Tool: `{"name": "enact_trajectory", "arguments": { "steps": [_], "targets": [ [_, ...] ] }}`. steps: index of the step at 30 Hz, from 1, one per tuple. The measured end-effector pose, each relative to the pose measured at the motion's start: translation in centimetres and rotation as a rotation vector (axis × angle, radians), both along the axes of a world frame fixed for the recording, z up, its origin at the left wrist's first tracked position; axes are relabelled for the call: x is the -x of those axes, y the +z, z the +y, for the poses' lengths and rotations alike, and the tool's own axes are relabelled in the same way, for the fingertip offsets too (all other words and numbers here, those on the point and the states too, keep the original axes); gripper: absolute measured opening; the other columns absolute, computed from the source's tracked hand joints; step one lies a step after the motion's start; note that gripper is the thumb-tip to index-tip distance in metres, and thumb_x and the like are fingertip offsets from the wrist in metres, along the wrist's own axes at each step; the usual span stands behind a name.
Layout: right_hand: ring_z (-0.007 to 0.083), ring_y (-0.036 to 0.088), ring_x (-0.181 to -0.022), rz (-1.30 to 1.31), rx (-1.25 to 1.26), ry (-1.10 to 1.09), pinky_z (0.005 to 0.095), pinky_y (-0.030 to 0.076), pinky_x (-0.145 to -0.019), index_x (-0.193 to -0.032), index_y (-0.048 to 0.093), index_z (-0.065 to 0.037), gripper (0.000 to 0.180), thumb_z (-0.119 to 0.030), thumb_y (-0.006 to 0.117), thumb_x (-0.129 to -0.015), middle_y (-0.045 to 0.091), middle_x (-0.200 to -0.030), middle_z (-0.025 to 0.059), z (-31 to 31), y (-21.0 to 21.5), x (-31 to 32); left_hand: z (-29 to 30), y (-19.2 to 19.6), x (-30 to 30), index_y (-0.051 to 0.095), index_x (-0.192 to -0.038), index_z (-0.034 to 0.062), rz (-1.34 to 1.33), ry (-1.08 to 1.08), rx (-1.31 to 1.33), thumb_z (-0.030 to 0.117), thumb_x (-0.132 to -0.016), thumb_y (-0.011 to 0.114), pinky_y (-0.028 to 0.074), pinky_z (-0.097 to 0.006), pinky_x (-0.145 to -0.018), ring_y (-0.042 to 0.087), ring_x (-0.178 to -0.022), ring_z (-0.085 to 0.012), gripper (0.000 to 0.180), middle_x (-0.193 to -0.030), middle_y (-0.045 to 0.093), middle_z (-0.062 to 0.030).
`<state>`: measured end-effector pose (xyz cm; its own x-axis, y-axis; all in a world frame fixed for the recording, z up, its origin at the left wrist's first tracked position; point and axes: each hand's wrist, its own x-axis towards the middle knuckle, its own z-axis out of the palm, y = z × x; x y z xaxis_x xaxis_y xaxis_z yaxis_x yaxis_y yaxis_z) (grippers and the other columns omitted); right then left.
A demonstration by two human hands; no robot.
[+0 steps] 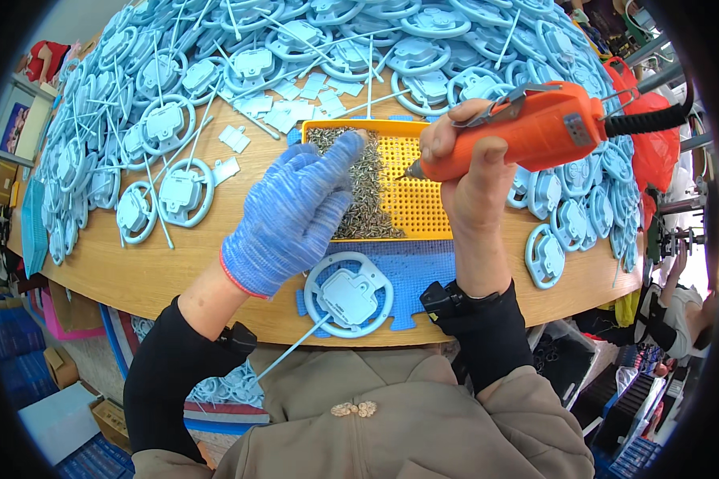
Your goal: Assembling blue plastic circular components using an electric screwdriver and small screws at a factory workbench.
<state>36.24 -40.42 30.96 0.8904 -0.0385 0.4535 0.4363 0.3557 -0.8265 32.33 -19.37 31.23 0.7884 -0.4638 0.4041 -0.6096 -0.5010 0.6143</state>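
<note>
Left hand [295, 207]: middle, at screws [367, 191]; cannot tell its grip
Right hand [475, 180]: right of middle, grip tight around screwdriver [527, 132]
Wheel [347, 297]: lower middle

this looks like a small assembly workshop. the wooden table [136, 275] carries a great heap of matching light-blue plastic wheel-shaped parts [435, 22], far more of one kind than a home would hold. a yellow perforated tray [423, 211] holds loose metal screws [367, 188], and an orange power screwdriver [519, 132] trails a black coiled cord [647, 120]. a blue knitted work glove [291, 211] fits the same setting. more light-blue pieces [224, 387] lie below the table's near edge. around it crowd cardboard boxes [60, 366], stacked blue packages [16, 351] and, at the right, another person [683, 323].
</note>
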Motion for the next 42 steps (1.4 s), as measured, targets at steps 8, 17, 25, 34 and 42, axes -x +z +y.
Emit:
{"name": "enact_trajectory", "arguments": {
  "steps": [8,17,25,34,42],
  "targets": [
    [0.0165,0.052,-0.063,-0.009,0.026,0.037,0.0292,0.044,-0.058,-0.097,0.052,-0.006,0.056,-0.056,0.067,-0.079,0.054,-0.071,0.0054,0.4,0.2,0.1,-1.7,0.1,0.3,0.036,-0.142,0.0056,0.573,0.036,0.455,-0.004,-0.088,0.047,0.046,-0.029,-0.090,0.057,-0.095,-0.0144,0.056,-0.097,0.058,-0.0065],
    [0.0162,0.052,-0.064,-0.050,0.050,-0.023,0.0310,0.045,-0.060,-0.100,0.053,-0.005,0.061,-0.061,0.065,-0.077,0.054,-0.070,0.0052,0.6,1.2,0.7,-1.5,1.1,2.1,0.049,-0.131,0.0026,-0.156,0.039,0.016,-0.004,-0.083,0.058,0.049,-0.031,-0.087,0.062,-0.102,-0.0230,0.049,-0.116,0.062,-0.0134],
    [0.0171,0.052,-0.061,-0.116,-0.035,0.140,0.0276,0.044,-0.052,-0.103,0.049,-0.001,0.070,-0.065,0.063,-0.076,0.053,-0.069,0.0058,0.9,5.4,5.3,-0.4,-1.0,7.5,0.030,-0.145,0.0083,0.607,0.133,1.005,0.007,-0.094,0.045,0.042,-0.041,-0.100,0.055,-0.112,-0.0255,0.053,-0.121,0.055,-0.0148],
    [0.0154,0.050,-0.059,-0.043,-0.004,-0.019,0.0265,0.042,-0.049,-0.099,0.049,-0.004,0.071,-0.069,0.061,-0.074,0.050,-0.067,0.0037,-0.2,5.1,7.1,0.3,-1.6,0.1,0.030,-0.145,0.0053,0.273,0.144,0.393,-0.001,-0.094,0.045,0.042,-0.031,-0.097,0.056,-0.107,-0.0175,0.054,-0.117,0.057,-0.0122],
    [0.0164,0.051,-0.059,-0.014,-0.007,0.032,0.0260,0.041,-0.049,-0.100,0.049,-0.004,0.071,-0.068,0.064,-0.073,0.051,-0.067,0.0048,-0.5,4.8,7.3,1.8,-0.2,2.1,0.025,-0.146,0.0063,0.542,-0.007,0.908,0.004,-0.094,0.041,0.042,-0.027,-0.093,0.056,-0.106,-0.0177,0.055,-0.120,0.053,-0.0115]
  ]
}}
